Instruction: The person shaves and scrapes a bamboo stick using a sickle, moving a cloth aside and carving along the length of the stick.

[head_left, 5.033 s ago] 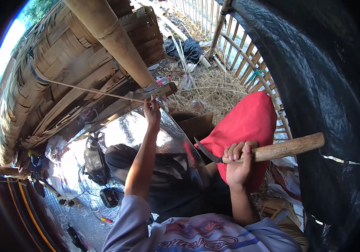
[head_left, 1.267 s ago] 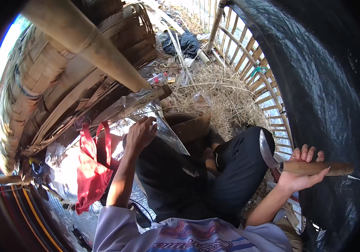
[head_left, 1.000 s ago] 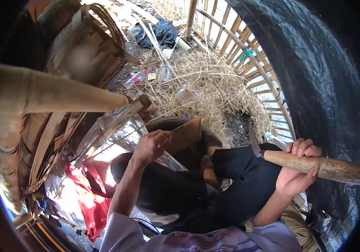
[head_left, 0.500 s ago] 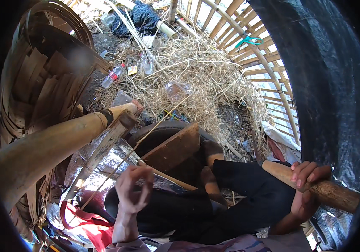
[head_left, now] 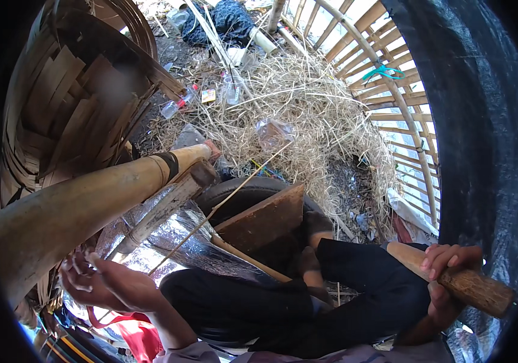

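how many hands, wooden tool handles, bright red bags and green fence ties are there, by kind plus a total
left hand and right hand: 2
wooden tool handle: 1
bright red bag: 1
green fence tie: 1
total: 5

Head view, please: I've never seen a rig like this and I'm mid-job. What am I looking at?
There is no machine here, just a person's bare hands, seen from above by a wide fisheye camera on the head, so straight edges bend near the rim.

The right hand grips a thick wooden handle; its far end is hard to make out. The left hand looks open, fingers loosely curled, near a bamboo pole.

Dark-trousered legs cross the lower middle. Beyond them are a brown board and a dark, tyre-like ring, then straw on the ground. Red cloth lies at lower left.
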Demonstrator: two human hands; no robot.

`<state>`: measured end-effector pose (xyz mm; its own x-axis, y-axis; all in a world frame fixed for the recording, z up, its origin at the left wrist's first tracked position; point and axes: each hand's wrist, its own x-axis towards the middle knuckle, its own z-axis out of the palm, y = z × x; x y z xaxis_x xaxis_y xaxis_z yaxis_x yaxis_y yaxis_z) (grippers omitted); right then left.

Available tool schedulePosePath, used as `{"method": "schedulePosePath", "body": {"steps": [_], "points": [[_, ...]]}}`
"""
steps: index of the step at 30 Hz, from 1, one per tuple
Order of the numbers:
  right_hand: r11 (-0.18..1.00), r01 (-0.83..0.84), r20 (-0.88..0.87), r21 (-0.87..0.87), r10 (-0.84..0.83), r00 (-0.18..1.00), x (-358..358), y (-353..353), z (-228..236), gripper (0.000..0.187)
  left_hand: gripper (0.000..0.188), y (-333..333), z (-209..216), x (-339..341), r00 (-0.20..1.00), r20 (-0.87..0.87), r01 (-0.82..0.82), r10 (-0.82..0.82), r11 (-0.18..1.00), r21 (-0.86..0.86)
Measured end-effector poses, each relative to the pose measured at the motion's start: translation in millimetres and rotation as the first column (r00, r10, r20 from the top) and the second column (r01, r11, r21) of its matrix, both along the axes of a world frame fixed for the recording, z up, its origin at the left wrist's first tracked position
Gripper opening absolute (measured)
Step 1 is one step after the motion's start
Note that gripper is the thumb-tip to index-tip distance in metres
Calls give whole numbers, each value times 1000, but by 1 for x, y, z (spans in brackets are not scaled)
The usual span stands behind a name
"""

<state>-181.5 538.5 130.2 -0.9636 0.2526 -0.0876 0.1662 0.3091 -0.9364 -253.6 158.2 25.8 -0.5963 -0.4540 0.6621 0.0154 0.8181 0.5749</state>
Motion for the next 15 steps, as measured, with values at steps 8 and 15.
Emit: {"method": "schedulePosePath", "body": {"steps": [8, 15], "points": [[911, -391, 247, -129, 411, 878, -44, 1, -15, 21, 66, -35, 60, -53, 775, -612, 1, -157, 969, -248], [688, -725, 250, 27, 698, 671, -96, 28, -133, 32, 52, -30, 35, -68, 936, -324, -114, -139, 750, -651]]}}
